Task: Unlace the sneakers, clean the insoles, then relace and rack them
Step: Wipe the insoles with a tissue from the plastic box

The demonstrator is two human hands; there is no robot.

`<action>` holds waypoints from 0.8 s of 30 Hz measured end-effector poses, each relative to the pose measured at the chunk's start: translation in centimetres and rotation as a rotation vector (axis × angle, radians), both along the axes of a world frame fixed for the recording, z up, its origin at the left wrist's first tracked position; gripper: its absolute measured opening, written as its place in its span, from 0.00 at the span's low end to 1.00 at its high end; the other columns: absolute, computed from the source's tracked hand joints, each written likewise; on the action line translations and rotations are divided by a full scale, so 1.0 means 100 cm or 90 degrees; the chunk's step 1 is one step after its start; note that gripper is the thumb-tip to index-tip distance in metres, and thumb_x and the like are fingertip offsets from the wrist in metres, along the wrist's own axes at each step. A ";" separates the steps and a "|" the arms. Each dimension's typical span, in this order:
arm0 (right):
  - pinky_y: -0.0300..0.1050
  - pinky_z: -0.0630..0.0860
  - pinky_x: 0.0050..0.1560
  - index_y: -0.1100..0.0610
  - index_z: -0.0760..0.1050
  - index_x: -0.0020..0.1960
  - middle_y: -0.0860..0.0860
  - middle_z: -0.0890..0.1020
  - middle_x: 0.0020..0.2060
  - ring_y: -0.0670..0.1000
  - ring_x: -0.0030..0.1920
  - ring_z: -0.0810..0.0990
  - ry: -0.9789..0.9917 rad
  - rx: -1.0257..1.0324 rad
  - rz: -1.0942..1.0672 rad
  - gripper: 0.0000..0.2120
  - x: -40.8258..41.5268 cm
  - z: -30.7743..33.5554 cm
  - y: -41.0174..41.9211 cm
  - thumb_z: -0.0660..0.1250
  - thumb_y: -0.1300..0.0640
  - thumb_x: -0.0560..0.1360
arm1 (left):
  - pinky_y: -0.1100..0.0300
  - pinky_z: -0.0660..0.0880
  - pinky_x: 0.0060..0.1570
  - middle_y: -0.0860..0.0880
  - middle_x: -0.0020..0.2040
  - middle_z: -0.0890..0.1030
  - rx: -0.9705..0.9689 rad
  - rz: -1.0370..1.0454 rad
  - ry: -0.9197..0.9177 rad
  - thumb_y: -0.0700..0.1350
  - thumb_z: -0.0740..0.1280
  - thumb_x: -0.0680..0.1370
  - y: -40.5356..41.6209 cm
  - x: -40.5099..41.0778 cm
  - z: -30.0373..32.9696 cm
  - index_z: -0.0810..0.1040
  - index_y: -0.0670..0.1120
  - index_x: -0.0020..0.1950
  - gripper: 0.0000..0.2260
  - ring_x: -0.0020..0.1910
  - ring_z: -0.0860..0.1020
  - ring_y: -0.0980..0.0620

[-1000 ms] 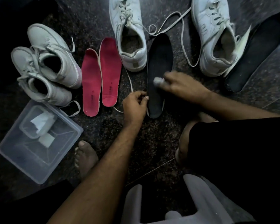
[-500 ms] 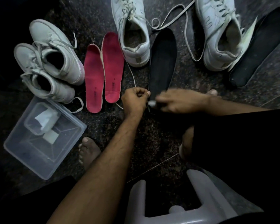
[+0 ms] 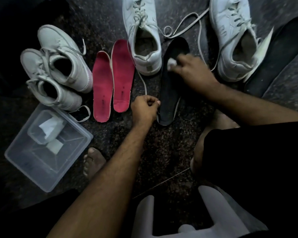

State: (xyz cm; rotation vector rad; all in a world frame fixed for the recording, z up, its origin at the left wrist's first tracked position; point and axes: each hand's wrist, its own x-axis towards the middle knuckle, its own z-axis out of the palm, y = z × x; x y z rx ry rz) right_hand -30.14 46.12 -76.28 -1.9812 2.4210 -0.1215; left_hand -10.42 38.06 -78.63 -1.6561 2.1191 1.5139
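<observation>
A pale plastic stool (image 3: pixel 203 219) stands nearest on the dark speckled stone floor (image 3: pixel 162 152). Beyond it, the left hand (image 3: pixel 144 111) pinches the heel edge of the flat black insole (image 3: pixel 170 93). Farther up that insole, the right hand (image 3: pixel 191 69) presses a small white wad (image 3: pixel 171 63), fingers curled around it. Left of the pinch lie 2 red insoles (image 3: pixel 113 79); 1 white sneaker (image 3: pixel 143 36) stands beyond.

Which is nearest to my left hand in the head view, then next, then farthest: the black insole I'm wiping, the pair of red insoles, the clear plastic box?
1. Black insole, touching the left hand on its right.
2. Red insoles, just left.
3. Clear plastic box, far lower left.
</observation>
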 end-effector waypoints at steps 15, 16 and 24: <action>0.52 0.70 0.37 0.62 0.74 0.66 0.59 0.73 0.46 0.60 0.43 0.72 -0.023 -0.012 0.253 0.17 -0.002 -0.003 0.034 0.57 0.58 0.81 | 0.48 0.83 0.38 0.53 0.31 0.82 -0.022 -0.026 -0.110 0.50 0.72 0.66 -0.001 -0.010 0.016 0.79 0.51 0.34 0.05 0.34 0.83 0.48; 0.52 0.70 0.37 0.61 0.74 0.66 0.58 0.74 0.47 0.59 0.43 0.72 -0.007 0.023 0.359 0.18 0.005 -0.001 0.039 0.55 0.56 0.81 | 0.52 0.82 0.40 0.53 0.34 0.83 -0.037 -0.040 -0.135 0.50 0.72 0.67 0.000 -0.012 0.019 0.79 0.51 0.35 0.05 0.37 0.83 0.49; 0.57 0.72 0.44 0.63 0.68 0.69 0.62 0.73 0.53 0.64 0.50 0.74 0.031 0.045 -0.008 0.18 -0.019 0.006 0.028 0.53 0.59 0.82 | 0.51 0.76 0.47 0.45 0.51 0.82 -0.129 -0.176 -0.277 0.48 0.72 0.73 0.006 -0.035 0.037 0.79 0.47 0.52 0.09 0.52 0.81 0.41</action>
